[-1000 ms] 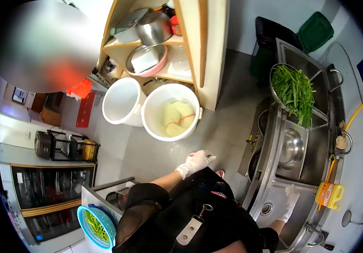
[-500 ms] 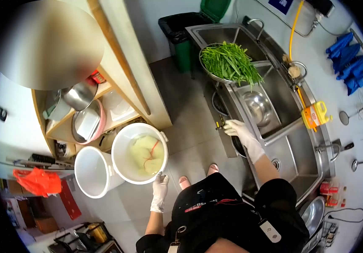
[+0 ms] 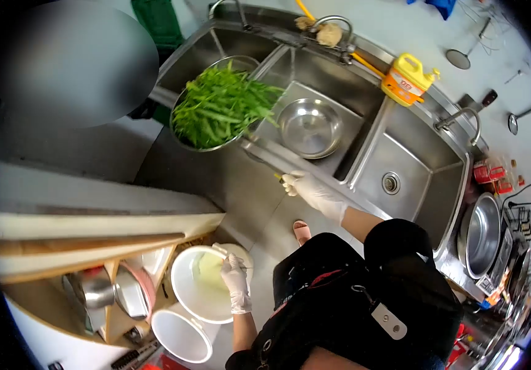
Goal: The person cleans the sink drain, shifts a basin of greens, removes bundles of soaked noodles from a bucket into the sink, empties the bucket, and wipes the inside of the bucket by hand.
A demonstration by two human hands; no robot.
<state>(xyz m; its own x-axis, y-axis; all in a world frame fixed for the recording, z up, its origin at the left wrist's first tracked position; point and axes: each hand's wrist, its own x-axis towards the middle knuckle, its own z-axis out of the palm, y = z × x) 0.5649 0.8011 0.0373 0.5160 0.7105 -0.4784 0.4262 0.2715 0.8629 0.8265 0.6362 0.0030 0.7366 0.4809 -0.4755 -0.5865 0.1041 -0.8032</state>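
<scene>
My left hand, in a white glove, is over the right side of a white bucket with pale yellow pieces in liquid. Its fingers are curled together, and what they hold, if anything, is hidden. Also gloved, my right hand reaches across the front edge of the steel sink, fingers loosely bent and nothing visible in them. Leafy greens are heaped in a round metal container at the sink's left front. A steel bowl lies in the middle basin.
A second white bucket stands beside the first. Shelves with pots and bowls are at the lower left. Behind the sink are a yellow jug and taps. A large metal basin is at the right.
The view has turned toward the sinks, so the buckets now appear lower. My right hand has left the sink basin for its front edge; my left hand has come over the bucket.
</scene>
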